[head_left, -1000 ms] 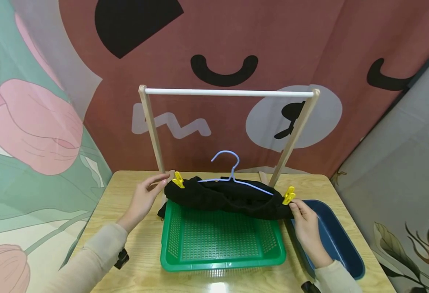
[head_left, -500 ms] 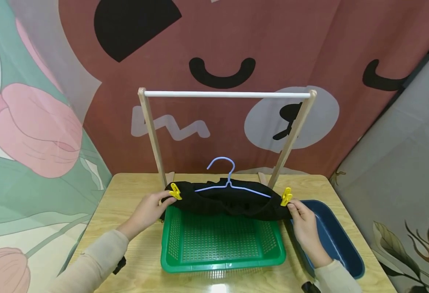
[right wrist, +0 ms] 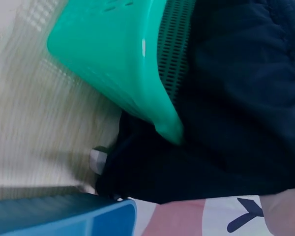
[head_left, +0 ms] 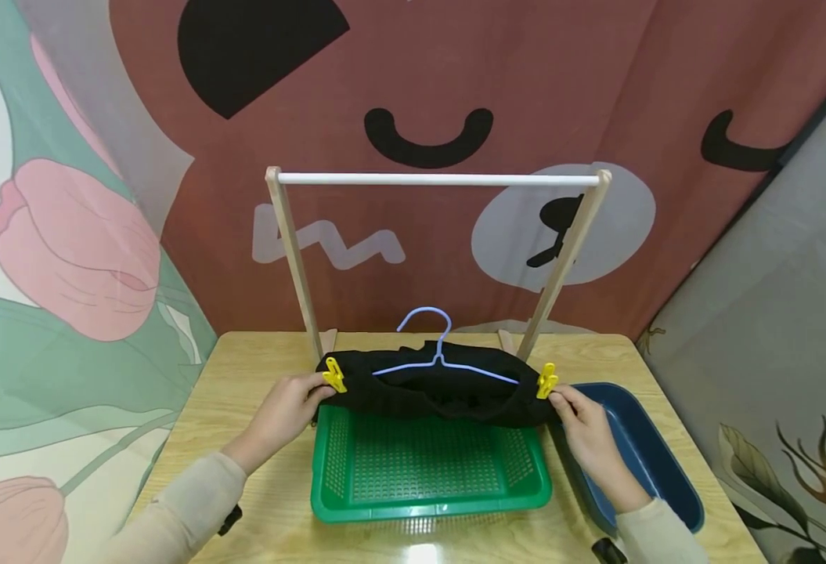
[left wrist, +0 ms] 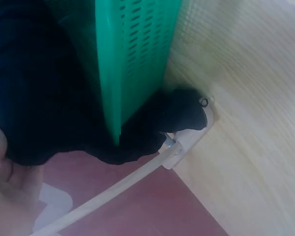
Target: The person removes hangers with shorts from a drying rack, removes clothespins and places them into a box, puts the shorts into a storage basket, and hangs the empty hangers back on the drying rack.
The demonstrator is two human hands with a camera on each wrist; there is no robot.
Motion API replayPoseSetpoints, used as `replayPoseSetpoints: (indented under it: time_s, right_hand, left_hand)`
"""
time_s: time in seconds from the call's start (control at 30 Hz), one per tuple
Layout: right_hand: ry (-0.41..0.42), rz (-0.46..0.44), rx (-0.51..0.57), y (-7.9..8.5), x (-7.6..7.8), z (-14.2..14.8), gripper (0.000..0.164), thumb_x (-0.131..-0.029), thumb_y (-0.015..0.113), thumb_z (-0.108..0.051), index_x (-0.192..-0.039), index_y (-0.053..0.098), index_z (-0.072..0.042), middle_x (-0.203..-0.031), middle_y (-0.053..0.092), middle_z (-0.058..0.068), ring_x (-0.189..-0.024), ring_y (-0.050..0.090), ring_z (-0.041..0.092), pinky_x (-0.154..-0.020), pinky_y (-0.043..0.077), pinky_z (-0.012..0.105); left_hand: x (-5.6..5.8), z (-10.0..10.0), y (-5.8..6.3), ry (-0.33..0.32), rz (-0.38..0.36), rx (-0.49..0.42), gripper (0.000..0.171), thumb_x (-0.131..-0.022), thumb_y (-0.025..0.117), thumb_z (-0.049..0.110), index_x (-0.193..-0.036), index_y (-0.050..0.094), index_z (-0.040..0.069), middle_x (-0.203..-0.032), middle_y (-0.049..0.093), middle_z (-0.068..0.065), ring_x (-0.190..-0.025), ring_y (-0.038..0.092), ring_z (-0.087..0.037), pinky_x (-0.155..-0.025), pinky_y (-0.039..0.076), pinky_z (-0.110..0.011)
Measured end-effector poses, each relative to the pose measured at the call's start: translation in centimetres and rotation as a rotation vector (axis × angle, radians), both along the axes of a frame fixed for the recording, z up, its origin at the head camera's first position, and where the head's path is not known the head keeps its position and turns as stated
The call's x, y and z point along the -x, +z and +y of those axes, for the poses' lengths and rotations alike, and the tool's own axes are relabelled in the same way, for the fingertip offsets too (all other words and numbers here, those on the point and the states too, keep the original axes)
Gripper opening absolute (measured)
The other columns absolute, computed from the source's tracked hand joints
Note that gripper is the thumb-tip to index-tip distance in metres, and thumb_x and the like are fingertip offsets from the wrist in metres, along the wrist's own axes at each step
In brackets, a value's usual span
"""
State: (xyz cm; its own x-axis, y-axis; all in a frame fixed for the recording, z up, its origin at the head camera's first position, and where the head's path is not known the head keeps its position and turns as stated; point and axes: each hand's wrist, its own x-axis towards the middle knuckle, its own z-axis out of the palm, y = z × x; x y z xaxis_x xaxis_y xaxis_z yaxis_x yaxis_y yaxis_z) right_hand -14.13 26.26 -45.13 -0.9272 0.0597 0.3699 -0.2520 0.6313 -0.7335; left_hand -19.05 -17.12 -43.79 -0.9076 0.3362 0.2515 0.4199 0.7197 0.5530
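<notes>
A black garment (head_left: 448, 403) hangs on a light-blue hanger (head_left: 438, 362), its upper edge fastened by a yellow clip (head_left: 333, 375) at the left end and another yellow clip (head_left: 546, 381) at the right. My left hand (head_left: 286, 413) pinches the cloth's left end just beside its clip. At the other end, my right hand (head_left: 589, 431) pinches the cloth next to the right clip. The cloth covers the back rim of a green basket (head_left: 430, 509). In the left wrist view, the garment's lower part (left wrist: 182, 110) droops outside the basket onto the rack's foot.
Behind the garment stands a rack with wooden posts (head_left: 564, 266) and a white bar (head_left: 441, 179). A dark blue tray (head_left: 655, 462) lies right of the basket on the wooden table (head_left: 243, 501). A printed curtain (head_left: 398, 78) hangs close behind.
My left hand has come in from beside the garment's left end and taken hold of it by the clip. Garment and hanger have shifted slightly toward me and left; the right hand keeps its grip.
</notes>
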Motion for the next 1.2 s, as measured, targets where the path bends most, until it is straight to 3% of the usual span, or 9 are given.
replayPoseSetpoints:
  time_s: [0.23,0.37,0.53,0.73,0.83,1.0,1.2]
  right_hand:
    - [0.126,-0.131,-0.088,0.3,0.2,0.6,0.015,-0.103,0.054,-0.012,-0.098,0.067,-0.005,-0.082,0.060,0.003,-0.068,0.047,0.009,-0.062,0.038,0.028]
    - [0.167,-0.214,-0.103,0.8,0.2,0.9,0.017,-0.104,0.053,-0.017,-0.104,0.067,-0.008,-0.092,0.064,0.001,-0.076,0.054,0.012,-0.066,0.043,0.030]
    - [0.191,-0.290,-0.117,1.6,0.3,1.0,0.019,-0.105,0.052,-0.021,-0.108,0.066,-0.008,-0.100,0.065,0.004,-0.088,0.058,0.021,-0.072,0.046,0.035]
    - [0.202,-0.292,-0.181,2.3,0.3,1.4,0.023,-0.104,0.054,-0.023,-0.117,0.064,-0.007,-0.111,0.066,0.007,-0.102,0.062,0.030,-0.080,0.050,0.045]
    - [0.208,-0.291,-0.206,2.9,0.5,1.7,0.027,-0.103,0.056,-0.021,-0.125,0.061,-0.006,-0.115,0.066,0.010,-0.106,0.061,0.033,-0.082,0.051,0.047]
    - [0.230,-0.259,-0.236,4.2,0.9,2.0,0.040,-0.100,0.061,-0.020,-0.136,0.054,-0.002,-0.117,0.065,0.013,-0.103,0.062,0.033,-0.078,0.053,0.042]
    - [0.285,-0.173,-0.267,5.2,1.3,2.2,0.049,-0.096,0.068,-0.016,-0.139,0.051,-0.003,-0.123,0.063,0.012,-0.107,0.061,0.030,-0.086,0.051,0.042]
  left_hand:
    - [-0.2,0.1,0.0,0.064,-0.057,-0.107,0.008,-0.099,0.059,0.008,-0.097,0.067,0.008,-0.084,0.067,-0.004,-0.069,0.053,-0.015,-0.067,0.047,-0.034]
    - [-0.1,0.2,0.0,0.106,-0.074,-0.154,0.011,-0.100,0.058,0.008,-0.102,0.069,0.006,-0.094,0.070,-0.007,-0.076,0.058,-0.020,-0.070,0.048,-0.037]
    - [-0.1,0.3,0.1,0.155,-0.120,-0.218,0.014,-0.102,0.055,0.009,-0.104,0.069,0.006,-0.084,0.066,-0.007,-0.069,0.051,-0.020,-0.067,0.044,-0.036]
    - [0.0,0.5,-0.1,0.181,-0.129,-0.259,0.015,-0.102,0.055,0.008,-0.105,0.069,0.003,-0.094,0.069,-0.007,-0.072,0.051,-0.019,-0.068,0.044,-0.034]
    - [0.0,0.5,-0.2,0.194,-0.132,-0.276,0.015,-0.102,0.054,0.007,-0.104,0.068,0.003,-0.083,0.064,-0.008,-0.067,0.047,-0.019,-0.064,0.042,-0.032]
    - [-0.1,0.5,-0.2,0.215,-0.130,-0.300,0.015,-0.102,0.054,0.007,-0.103,0.068,0.003,-0.078,0.059,-0.006,-0.061,0.043,-0.018,-0.060,0.040,-0.029]
    - [-0.1,0.5,-0.3,0.223,-0.131,-0.310,0.015,-0.102,0.054,0.007,-0.102,0.068,0.003,-0.084,0.063,-0.007,-0.064,0.045,-0.019,-0.062,0.041,-0.030]
